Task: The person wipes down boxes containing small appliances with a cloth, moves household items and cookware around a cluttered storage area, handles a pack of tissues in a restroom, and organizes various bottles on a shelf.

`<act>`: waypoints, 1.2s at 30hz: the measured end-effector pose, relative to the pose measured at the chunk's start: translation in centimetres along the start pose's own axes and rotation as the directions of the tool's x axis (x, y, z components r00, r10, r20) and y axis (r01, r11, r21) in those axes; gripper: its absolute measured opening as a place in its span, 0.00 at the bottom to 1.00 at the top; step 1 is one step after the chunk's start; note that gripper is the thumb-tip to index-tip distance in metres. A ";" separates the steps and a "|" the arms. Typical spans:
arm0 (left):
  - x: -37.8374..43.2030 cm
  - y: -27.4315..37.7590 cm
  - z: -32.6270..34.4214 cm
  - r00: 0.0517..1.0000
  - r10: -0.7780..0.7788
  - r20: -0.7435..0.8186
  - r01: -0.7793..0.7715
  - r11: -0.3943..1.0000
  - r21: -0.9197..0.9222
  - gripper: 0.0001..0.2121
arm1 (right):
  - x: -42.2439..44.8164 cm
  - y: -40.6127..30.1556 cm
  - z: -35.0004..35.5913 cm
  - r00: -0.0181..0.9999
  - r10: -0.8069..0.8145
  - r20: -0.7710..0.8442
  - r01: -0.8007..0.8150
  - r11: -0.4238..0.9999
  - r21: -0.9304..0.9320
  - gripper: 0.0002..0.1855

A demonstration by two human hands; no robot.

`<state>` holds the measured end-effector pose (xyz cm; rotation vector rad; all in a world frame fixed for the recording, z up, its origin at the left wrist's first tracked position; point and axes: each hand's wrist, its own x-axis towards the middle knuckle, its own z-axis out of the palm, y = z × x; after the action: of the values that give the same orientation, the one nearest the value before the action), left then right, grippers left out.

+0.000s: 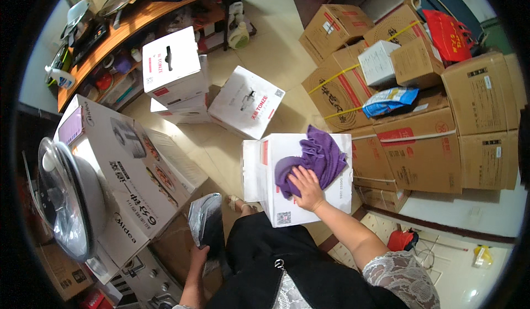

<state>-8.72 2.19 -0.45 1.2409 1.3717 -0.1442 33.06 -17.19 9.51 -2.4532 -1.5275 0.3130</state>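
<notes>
My right hand lies with spread fingers on a bunched purple cloth, pressing it against the top of a white cardboard box in front of me. Whether the fingers grip the cloth cannot be told. At the lower left, my left hand holds a flat item in dark and clear plastic wrapping, which hangs beside my black garment. Beyond the box under the cloth stands another white Tonze box, tilted in view, with printing on its top.
More white boxes are stacked farther left. A large Midea carton carries a pot with a glass lid. Brown cartons are piled at the right, with a blue packet on them. A wooden shelf unit stands at the upper left.
</notes>
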 end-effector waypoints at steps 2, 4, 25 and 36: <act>-1.3 3.9 0.4 0.990 -0.116 0.085 0.107 0.989 0.107 0.20 | -0.5 0.2 -0.7 0.998 0.052 -0.035 -0.048 0.993 0.106 0.31; -2.0 4.7 0.1 0.994 -0.089 0.062 0.077 0.980 0.181 0.17 | -1.5 0.4 -1.7 0.981 0.174 -0.083 -0.138 0.934 0.329 0.28; 0.2 26.3 23.2 0.857 0.510 -0.078 -0.511 0.860 0.015 0.14 | -13.1 7.3 -1.5 0.769 0.548 -0.331 -0.514 0.836 0.190 0.24; 3.1 25.4 30.2 0.613 0.752 -0.244 -0.645 0.654 0.395 0.17 | -17.5 11.4 0.1 0.624 0.710 -0.326 -0.533 0.692 0.487 0.19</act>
<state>29.60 -7.07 3.37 2.0577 1.0904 0.5296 35.14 -37.82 6.94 -2.4180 -0.3077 0.0364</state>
